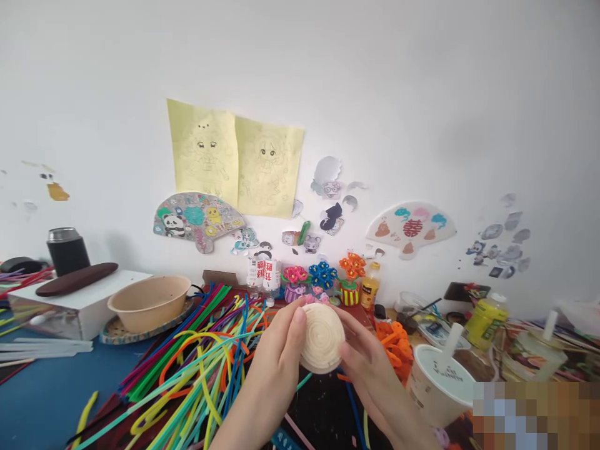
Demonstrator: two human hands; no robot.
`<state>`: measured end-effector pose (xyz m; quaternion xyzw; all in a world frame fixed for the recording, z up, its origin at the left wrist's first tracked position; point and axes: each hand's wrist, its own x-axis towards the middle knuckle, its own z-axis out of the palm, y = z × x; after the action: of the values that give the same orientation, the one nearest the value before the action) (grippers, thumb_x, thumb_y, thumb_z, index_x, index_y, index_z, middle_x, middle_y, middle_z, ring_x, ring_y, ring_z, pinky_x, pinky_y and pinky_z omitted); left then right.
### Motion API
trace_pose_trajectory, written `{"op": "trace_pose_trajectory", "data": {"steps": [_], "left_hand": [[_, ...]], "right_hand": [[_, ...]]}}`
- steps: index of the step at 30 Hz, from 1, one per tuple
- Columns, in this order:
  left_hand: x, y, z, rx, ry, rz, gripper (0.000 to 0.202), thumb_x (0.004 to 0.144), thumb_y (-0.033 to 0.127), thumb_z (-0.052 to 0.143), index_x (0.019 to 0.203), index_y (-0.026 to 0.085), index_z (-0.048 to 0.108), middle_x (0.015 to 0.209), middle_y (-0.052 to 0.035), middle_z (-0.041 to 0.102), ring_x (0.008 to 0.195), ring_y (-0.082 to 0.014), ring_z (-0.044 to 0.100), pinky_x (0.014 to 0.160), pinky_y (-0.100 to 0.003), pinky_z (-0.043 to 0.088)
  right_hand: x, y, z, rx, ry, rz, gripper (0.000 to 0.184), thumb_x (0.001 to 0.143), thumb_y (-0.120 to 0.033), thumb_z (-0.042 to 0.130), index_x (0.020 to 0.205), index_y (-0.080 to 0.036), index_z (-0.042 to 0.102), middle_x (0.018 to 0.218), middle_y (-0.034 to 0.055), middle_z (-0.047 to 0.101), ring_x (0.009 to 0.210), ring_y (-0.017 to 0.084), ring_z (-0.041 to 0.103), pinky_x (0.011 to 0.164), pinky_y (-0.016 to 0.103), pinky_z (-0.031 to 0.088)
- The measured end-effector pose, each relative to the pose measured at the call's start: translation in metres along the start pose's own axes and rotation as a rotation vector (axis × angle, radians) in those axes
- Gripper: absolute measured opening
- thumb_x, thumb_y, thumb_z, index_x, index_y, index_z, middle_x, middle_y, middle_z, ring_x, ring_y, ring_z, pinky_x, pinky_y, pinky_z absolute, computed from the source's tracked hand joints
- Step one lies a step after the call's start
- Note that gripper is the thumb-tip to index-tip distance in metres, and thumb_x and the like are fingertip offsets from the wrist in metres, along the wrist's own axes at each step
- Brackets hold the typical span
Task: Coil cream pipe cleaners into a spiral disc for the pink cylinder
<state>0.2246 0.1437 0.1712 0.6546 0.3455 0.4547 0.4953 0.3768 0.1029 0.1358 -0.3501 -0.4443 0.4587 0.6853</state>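
Note:
Both my hands hold up a cream-coloured coiled disc (321, 337), a spiral wound from fuzzy stem, above the table. My left hand (276, 359) grips its left edge with the thumb on the rim. My right hand (370, 369) grips its right edge from behind and below. Under and left of the hands lies a heap of several coloured pipe-cleaner stems (197, 362). An orange bundle of stems (396, 344) lies just right of the disc.
A tan bowl (150, 301) sits on a patterned plate at left, beside a white box (79, 306) and black can (67, 250). Small pipe-cleaner flower pots (323, 281) stand by the wall. A lidded cup with straw (438, 381) and yellow bottle (485, 319) stand at right.

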Motion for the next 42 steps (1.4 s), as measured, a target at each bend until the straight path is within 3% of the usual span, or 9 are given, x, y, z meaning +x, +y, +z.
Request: {"op": "trace_pose_trajectory", "data": {"steps": [5, 11, 18, 27, 33, 42], "left_hand": [[-0.005, -0.002, -0.002, -0.002, 0.076, -0.015, 0.054, 0.097, 0.058, 0.042, 0.134, 0.023, 0.058, 0.147, -0.0080, 0.055, 0.143, -0.0277, 0.041, 0.120, -0.047, 0.029], [0.000, -0.004, -0.003, 0.004, 0.112, 0.022, 0.048, 0.095, 0.054, 0.049, 0.130, 0.023, 0.062, 0.143, -0.0071, 0.060, 0.138, -0.0283, 0.047, 0.116, -0.045, 0.036], [0.000, 0.010, -0.002, -0.135, 0.042, -0.016, 0.043, 0.089, 0.051, 0.062, 0.124, 0.026, 0.067, 0.135, -0.0047, 0.066, 0.127, -0.0282, 0.058, 0.107, -0.039, 0.047], [0.000, 0.011, 0.002, -0.426, 0.017, -0.144, 0.058, 0.078, 0.046, 0.078, 0.129, 0.022, 0.065, 0.131, -0.0111, 0.068, 0.124, -0.0321, 0.061, 0.103, -0.040, 0.051], [-0.004, 0.020, 0.009, -0.435, 0.075, -0.090, 0.055, 0.075, 0.040, 0.082, 0.125, 0.022, 0.068, 0.132, -0.0093, 0.068, 0.125, -0.0311, 0.060, 0.103, -0.037, 0.050], [-0.003, 0.012, 0.009, -0.251, 0.101, -0.062, 0.057, 0.079, 0.049, 0.073, 0.128, 0.022, 0.065, 0.139, -0.0102, 0.063, 0.129, -0.0341, 0.057, 0.109, -0.045, 0.045]], "right_hand": [[0.007, -0.001, 0.007, -0.021, -0.019, 0.003, 0.048, 0.075, -0.042, 0.083, 0.120, -0.030, 0.071, 0.132, 0.0102, 0.068, 0.123, 0.031, 0.062, 0.104, 0.046, 0.048], [0.008, -0.006, 0.013, -0.056, -0.133, -0.016, 0.051, 0.081, -0.045, 0.077, 0.129, -0.030, 0.066, 0.135, 0.0104, 0.066, 0.126, 0.032, 0.060, 0.102, 0.045, 0.051], [0.007, -0.020, 0.015, -0.034, -0.132, 0.007, 0.053, 0.077, -0.042, 0.081, 0.126, -0.030, 0.067, 0.136, 0.0088, 0.066, 0.127, 0.032, 0.060, 0.099, 0.044, 0.054], [0.007, -0.015, 0.008, 0.040, -0.209, 0.054, 0.061, 0.078, -0.036, 0.082, 0.135, -0.029, 0.061, 0.141, 0.0100, 0.062, 0.129, 0.031, 0.058, 0.103, 0.046, 0.051], [0.008, -0.008, 0.014, -0.014, -0.042, -0.013, 0.060, 0.078, -0.037, 0.083, 0.133, -0.027, 0.063, 0.141, 0.0098, 0.062, 0.132, 0.030, 0.056, 0.109, 0.044, 0.047], [0.004, -0.011, 0.021, -0.013, -0.006, 0.062, 0.082, 0.066, -0.036, 0.090, 0.140, -0.026, 0.056, 0.132, 0.0121, 0.069, 0.117, 0.033, 0.067, 0.096, 0.044, 0.057]]}}
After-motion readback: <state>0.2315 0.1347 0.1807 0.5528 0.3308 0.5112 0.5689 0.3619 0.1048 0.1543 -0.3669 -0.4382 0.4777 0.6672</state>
